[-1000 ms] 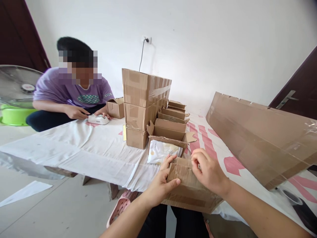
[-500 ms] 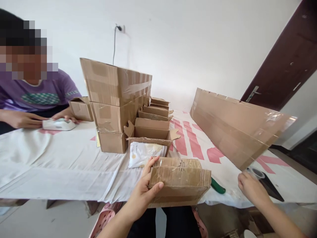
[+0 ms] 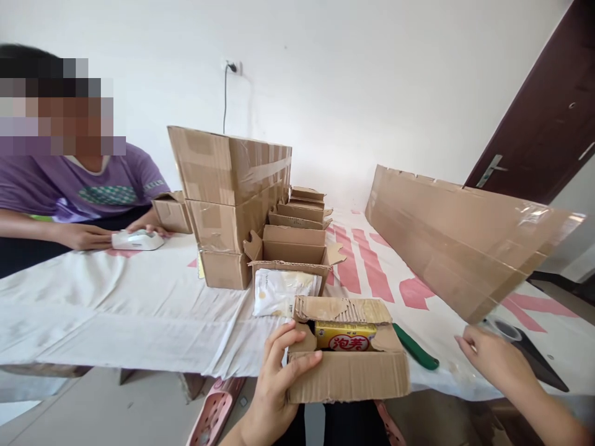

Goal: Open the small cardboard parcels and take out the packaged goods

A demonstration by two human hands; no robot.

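My left hand (image 3: 284, 371) is closed on the left end of a small cardboard box (image 3: 351, 378) at the table's front edge. Its top flaps stand apart, and between them shows a yellow package (image 3: 346, 338) with red lettering. My right hand (image 3: 493, 353) is off to the right, fingers curled in, beside a roll of clear tape (image 3: 506, 330); whatever is in those fingers, if anything, is hidden. A green-handled tool (image 3: 416, 347) lies just right of the box. Behind the box, a white printed packet (image 3: 279, 294) leans against an open carton (image 3: 292, 254).
Stacked cartons (image 3: 218, 217) rise left of centre, with a row of open boxes (image 3: 300, 214) beside them. A large cardboard sheet (image 3: 455, 241) stands at the right. Across the left side, a person (image 3: 116, 179) has both hands at a white device (image 3: 138, 240).
The box's flaps have parted and its top has tipped toward me, exposing the yellow package. My right hand's fingers are more curled. The whole view has shifted slightly.
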